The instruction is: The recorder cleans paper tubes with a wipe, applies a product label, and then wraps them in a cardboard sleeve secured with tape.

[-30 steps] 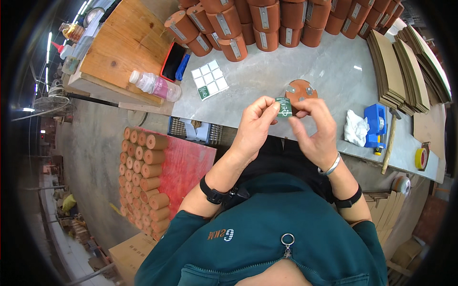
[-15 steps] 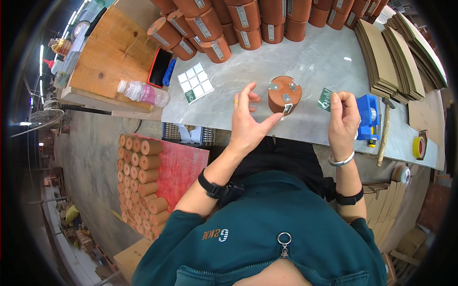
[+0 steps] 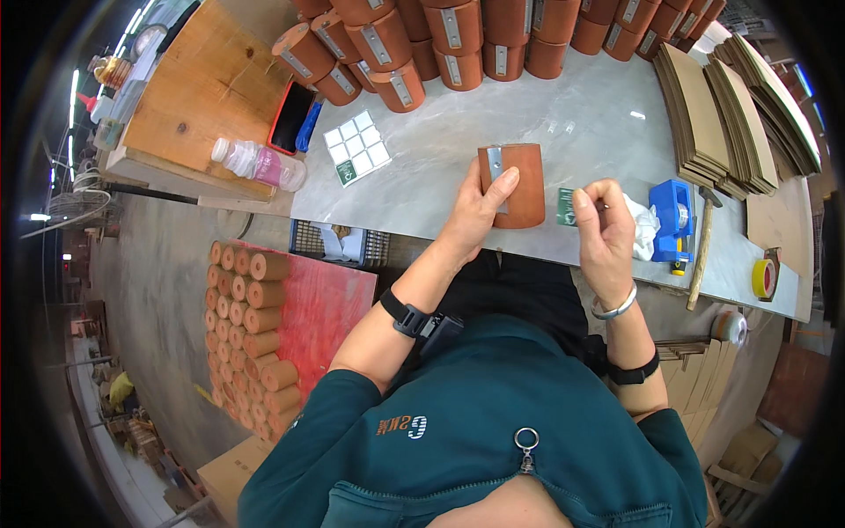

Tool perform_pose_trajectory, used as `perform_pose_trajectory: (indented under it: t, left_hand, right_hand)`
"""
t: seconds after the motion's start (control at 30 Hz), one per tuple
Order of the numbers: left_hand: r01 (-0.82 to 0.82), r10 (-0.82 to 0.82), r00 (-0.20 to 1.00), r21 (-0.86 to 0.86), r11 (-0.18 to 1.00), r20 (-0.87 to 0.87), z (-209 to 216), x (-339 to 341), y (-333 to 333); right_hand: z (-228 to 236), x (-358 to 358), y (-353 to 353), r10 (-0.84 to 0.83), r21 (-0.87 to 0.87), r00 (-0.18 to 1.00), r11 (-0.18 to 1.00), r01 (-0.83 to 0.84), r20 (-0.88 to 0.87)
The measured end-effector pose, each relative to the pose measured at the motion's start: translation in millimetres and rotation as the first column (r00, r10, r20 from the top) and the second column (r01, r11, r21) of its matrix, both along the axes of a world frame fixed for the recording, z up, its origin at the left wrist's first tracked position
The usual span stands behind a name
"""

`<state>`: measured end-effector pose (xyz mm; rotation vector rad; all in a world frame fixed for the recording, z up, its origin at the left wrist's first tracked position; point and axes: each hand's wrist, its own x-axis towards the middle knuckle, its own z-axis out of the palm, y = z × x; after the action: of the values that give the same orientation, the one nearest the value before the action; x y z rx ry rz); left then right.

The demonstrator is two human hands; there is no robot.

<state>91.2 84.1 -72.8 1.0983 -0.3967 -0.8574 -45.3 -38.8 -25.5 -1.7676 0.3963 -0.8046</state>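
With my left hand (image 3: pixel 475 207) I grip a reddish-brown cylinder (image 3: pixel 525 189) by its left side. The cylinder is tipped so its curved side shows, with a metal strip (image 3: pixel 495 163) running along it next to my thumb. Pinched between the thumb and fingers of my right hand (image 3: pixel 606 229) is a small green label (image 3: pixel 565 208) with white marks, just right of the cylinder and apart from it. A sheet of labels (image 3: pixel 356 145), mostly white squares with one green one left on it, lies on the grey table to the left.
Stacked brown cylinders (image 3: pixel 458 44) line the table's back. To the right are a blue tape dispenser (image 3: pixel 672 220), a white crumpled bag (image 3: pixel 644 231), a hammer (image 3: pixel 701 255), yellow tape (image 3: pixel 764 275) and cardboard sheets (image 3: pixel 691 114). A plastic bottle (image 3: pixel 264 165) lies at the left.
My left hand has closed on the cylinder, which has gone from upright to tipped side-up. My right hand has moved left with the green label, uncovering the white bag.
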Motion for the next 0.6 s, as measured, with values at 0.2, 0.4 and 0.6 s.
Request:
perform_pose_trajectory:
  t: [0.2,0.4,0.6]
  left_hand:
    - [0.031,-0.039,0.992,-0.066,0.997,-0.118,8,-10,11]
    - [0.043,-0.047,0.998,-0.073,0.996,-0.052,8,-11,11]
    - [0.052,-0.056,0.996,-0.066,0.996,-0.066,8,-12,13]
  right_hand:
    - [-3,23,22,0.068,-0.019,0.997,0.997,-0.069,-0.031]
    - [-6,28,26,0.042,0.049,0.999,0.998,-0.040,-0.024]
    - [-8,30,28,0.004,0.073,1.000,0.997,-0.001,-0.029]
